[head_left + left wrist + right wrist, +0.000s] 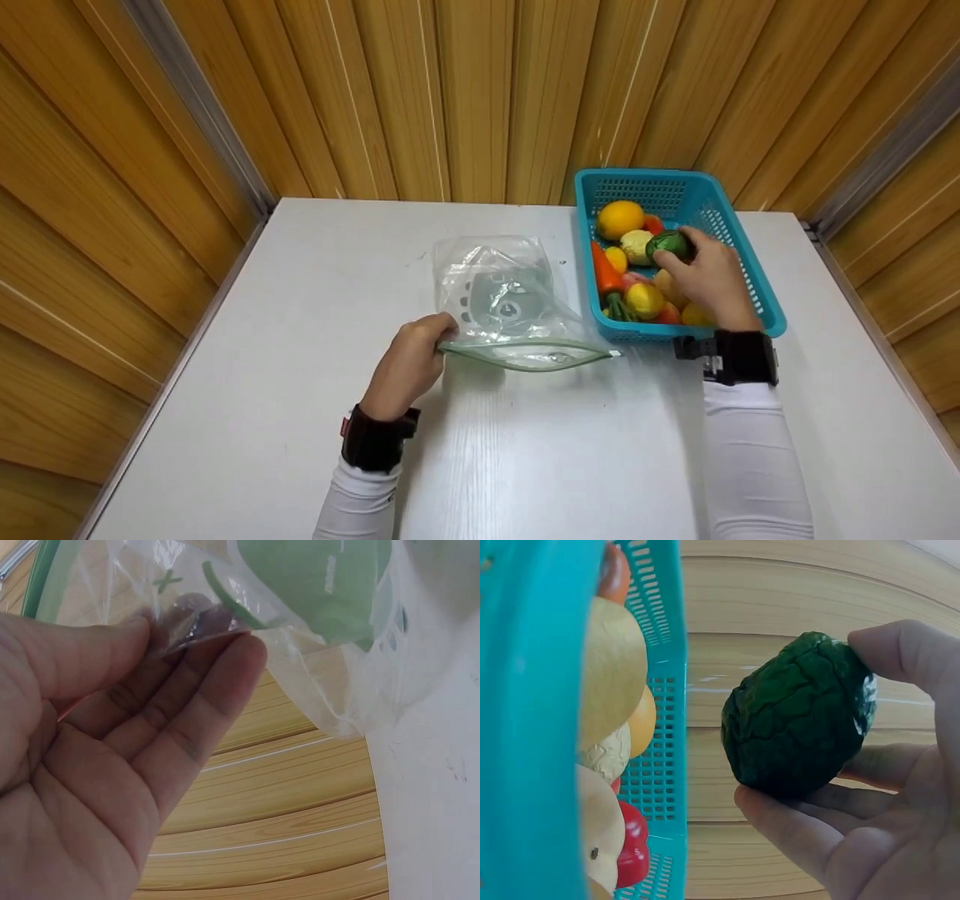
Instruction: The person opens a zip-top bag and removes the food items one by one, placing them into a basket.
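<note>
A clear zip-lock bag (491, 259) with green print lies on the table, its green-edged mouth parted toward the person. My left hand (405, 360) pinches the left end of that mouth between thumb and fingers; the left wrist view shows the clear plastic (202, 622) in the grip. Over the right part of a blue basket (682, 327), my right hand (716, 281) holds a wrinkled, dark green cabbage (799, 716). Thumb and fingers grip it from opposite sides, and in the right wrist view it appears above the basket's contents.
The basket holds several fruits and vegetables, among them an orange carrot (606, 270), a yellow lemon (645, 300), a large orange-yellow fruit (621, 220) and a pale wrinkled one (636, 247). Wood-patterned panels (480, 97) stand behind and beside the white table (315, 285).
</note>
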### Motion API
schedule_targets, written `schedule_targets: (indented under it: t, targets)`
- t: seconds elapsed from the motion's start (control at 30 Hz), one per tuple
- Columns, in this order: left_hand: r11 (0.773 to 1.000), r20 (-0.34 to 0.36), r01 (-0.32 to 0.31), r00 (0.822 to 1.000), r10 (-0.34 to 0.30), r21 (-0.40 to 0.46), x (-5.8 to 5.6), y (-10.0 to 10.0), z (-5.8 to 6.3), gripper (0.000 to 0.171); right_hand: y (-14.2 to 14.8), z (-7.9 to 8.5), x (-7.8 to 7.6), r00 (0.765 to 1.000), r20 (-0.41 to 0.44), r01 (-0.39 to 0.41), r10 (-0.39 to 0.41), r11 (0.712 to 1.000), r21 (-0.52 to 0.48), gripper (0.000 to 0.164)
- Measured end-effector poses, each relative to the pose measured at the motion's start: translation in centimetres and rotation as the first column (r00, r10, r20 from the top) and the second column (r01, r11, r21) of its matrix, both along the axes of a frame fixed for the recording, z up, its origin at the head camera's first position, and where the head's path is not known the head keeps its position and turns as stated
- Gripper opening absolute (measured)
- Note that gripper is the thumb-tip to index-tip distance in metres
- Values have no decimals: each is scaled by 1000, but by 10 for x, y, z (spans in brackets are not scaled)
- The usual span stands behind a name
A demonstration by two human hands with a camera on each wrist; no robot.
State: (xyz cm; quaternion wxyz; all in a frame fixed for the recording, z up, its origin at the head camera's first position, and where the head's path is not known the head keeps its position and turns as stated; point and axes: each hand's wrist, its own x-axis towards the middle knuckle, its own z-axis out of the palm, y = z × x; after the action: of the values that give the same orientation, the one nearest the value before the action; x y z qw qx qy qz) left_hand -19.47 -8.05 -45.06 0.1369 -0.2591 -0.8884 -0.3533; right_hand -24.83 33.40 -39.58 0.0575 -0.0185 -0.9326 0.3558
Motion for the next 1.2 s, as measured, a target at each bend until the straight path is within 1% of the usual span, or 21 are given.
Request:
schedule_targets:
  t: [0.2, 0.37, 0.57, 0.77, 0.9, 1.07, 1.13, 1.2]
  targets:
    - [1000, -5, 2, 1000, -2, -1, 1, 0, -1, 31, -1, 5, -12, 998, 52, -35, 31, 996, 81, 70]
    - [1000, -4, -3, 1000, 3, -12, 2, 0, 1, 32, -4, 8, -24, 994, 101, -53, 42, 992, 115, 67]
    - [1000, -4, 4, 1000, -4, -5, 1, 0, 1, 33, -3, 6, -37, 984, 171, -64, 41, 989, 130, 66]
    - [1000, 1, 18, 1000, -18, 5, 1, 1, 1, 32, -3, 1, -45, 977, 210, -78, 43, 984, 159, 55]
    - [1000, 3, 17, 1000, -17, 8, 1, 1, 1, 33, -1, -2, -49, 967, 250, -99, 56, 982, 164, 51]
    - [1000, -3, 13, 1000, -13, 3, 1, 1, 0, 32, 1, -3, -54, 953, 297, -102, 55, 984, 147, 49]
    - [1000, -4, 15, 1000, -15, 2, 1, 1, 0, 32, 2, -2, -55, 943, 327, -112, 58, 982, 149, 51]
    - [1000, -5, 17, 1000, -17, 2, 2, 1, 0, 33, 3, -2, -55, 928, 368, -125, 62, 981, 148, 56]
